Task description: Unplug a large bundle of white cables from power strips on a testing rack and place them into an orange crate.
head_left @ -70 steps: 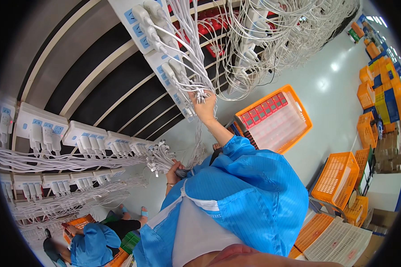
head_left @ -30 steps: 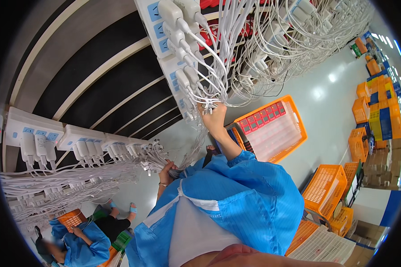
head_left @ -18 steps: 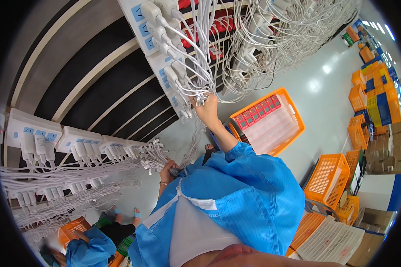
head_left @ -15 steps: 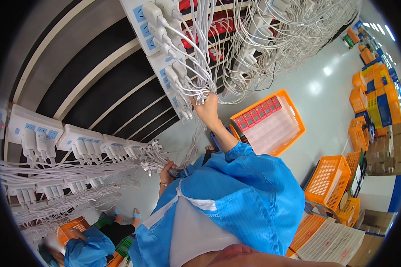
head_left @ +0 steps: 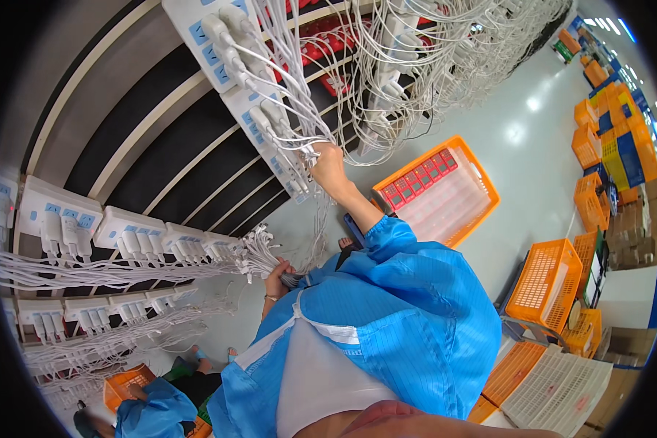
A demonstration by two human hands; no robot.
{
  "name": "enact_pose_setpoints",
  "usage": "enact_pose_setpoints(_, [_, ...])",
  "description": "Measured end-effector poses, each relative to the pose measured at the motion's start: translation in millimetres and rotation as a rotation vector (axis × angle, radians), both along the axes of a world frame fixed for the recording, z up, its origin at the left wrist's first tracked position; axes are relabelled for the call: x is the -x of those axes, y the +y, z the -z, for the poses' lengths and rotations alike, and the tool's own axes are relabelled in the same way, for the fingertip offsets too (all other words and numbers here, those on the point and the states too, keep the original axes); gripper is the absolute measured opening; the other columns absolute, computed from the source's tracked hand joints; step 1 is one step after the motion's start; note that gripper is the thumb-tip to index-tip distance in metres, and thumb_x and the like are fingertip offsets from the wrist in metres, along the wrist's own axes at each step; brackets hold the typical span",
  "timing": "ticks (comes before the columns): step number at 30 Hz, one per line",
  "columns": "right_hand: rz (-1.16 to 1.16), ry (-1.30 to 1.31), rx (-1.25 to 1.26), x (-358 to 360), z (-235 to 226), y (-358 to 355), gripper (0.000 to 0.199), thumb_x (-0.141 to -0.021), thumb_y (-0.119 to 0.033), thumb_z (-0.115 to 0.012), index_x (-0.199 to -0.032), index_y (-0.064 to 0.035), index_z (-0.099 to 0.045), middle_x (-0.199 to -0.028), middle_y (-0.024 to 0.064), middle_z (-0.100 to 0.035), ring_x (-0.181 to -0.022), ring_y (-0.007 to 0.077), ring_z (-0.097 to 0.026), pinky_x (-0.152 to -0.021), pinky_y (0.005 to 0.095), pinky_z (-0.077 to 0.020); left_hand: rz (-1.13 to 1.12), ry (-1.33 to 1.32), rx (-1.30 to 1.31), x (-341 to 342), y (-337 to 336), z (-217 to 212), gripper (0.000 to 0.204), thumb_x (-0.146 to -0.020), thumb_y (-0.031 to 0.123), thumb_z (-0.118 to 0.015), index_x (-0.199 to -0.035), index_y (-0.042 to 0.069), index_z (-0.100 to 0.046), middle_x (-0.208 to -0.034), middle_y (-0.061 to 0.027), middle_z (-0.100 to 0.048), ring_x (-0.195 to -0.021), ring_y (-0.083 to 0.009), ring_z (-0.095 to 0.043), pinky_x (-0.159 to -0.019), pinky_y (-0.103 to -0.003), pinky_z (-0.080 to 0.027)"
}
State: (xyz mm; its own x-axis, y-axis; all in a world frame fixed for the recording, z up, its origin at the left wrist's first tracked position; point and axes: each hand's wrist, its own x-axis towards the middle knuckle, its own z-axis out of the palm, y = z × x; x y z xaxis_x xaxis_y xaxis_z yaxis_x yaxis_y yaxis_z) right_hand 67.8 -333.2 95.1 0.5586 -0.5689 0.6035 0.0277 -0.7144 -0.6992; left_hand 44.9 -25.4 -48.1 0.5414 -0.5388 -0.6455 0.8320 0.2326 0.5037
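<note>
My right hand (head_left: 329, 169) is raised in front of the rack, its fingers closed round a bunch of white charging cables (head_left: 293, 80). These cables run from white plug-in chargers (head_left: 230, 55) in an upright white power strip (head_left: 261, 124). Lower and to the left, my left hand (head_left: 276, 280) is wrapped round a thick bundle of white cables (head_left: 259, 252) whose connector ends fan out above the fist. More cables (head_left: 109, 266) stretch left from that bundle, below a row of power strips with chargers.
An orange crate (head_left: 482, 182) holding red devices (head_left: 420, 181) stands on the floor to the right. Tangled white cables (head_left: 445, 80) hang at the top. Stacked orange crates (head_left: 544, 281) line the right side. Another person in blue (head_left: 153, 409) sits at lower left.
My right hand has shifted slightly left, still closed on cables. The left hand keeps its bundle. The rack's upper part has moved left in view, and the seated person has changed posture.
</note>
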Motion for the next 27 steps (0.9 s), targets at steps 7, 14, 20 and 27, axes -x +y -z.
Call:
enact_pose_setpoints(7, [-0.158, 0.015, -0.417, 7, -9, 15, 0.009, -0.077, -0.004, -0.069, -0.084, 0.0012, -0.069, -0.068, 0.0089, -0.066, -0.059, 0.0142, -0.06, -0.057, 0.029, -0.0457, -0.044, -0.011, 0.026, 9, 1, 1, 0.02, -0.08, 0.004, -0.064, -0.094, 0.009, -0.051, -0.066, -0.0044, -0.05, -0.065, -0.0198, -0.053, -0.064, -0.031, -0.045])
enact_pose_setpoints(14, [-0.16, -0.12, -0.62, -4, 2, 19, 0.008, -0.08, -0.004, -0.065, -0.079, 0.0034, -0.068, -0.057, 0.008, -0.061, -0.051, 0.0117, -0.056, -0.051, 0.029, -0.0422, -0.066, -0.027, 0.05, 10, 6, 4, 0.022, -0.08, 0.003, -0.063, -0.096, 0.01, -0.051, -0.066, -0.0046, -0.051, -0.067, -0.0203, -0.054, -0.065, -0.031, -0.046])
enact_pose_setpoints(20, [-0.055, -0.076, -0.43, -6, 4, 21, 0.015, -0.08, -0.005, -0.065, -0.067, 0.0018, -0.064, -0.056, 0.0071, -0.061, -0.049, 0.0127, -0.056, -0.048, 0.03, -0.0417, -0.093, -0.012, 0.045, 11, 9, 4, 0.022, -0.08, 0.003, -0.062, -0.098, 0.01, -0.051, -0.066, -0.0047, -0.051, -0.066, -0.0198, -0.054, -0.066, -0.031, -0.046])
enact_pose_setpoints(27, [0.09, -0.072, -0.177, -12, -6, 30, 0.007, -0.069, -0.003, -0.065, -0.065, 0.0014, -0.061, -0.06, 0.0173, -0.06, -0.053, 0.0319, -0.058, -0.05, 0.0374, -0.0434, -0.126, 0.06, 0.014, 7, 16, 8, 0.021, -0.08, 0.002, -0.062, -0.096, 0.009, -0.052, -0.066, -0.0049, -0.051, -0.066, -0.0198, -0.053, -0.066, -0.03, -0.046])
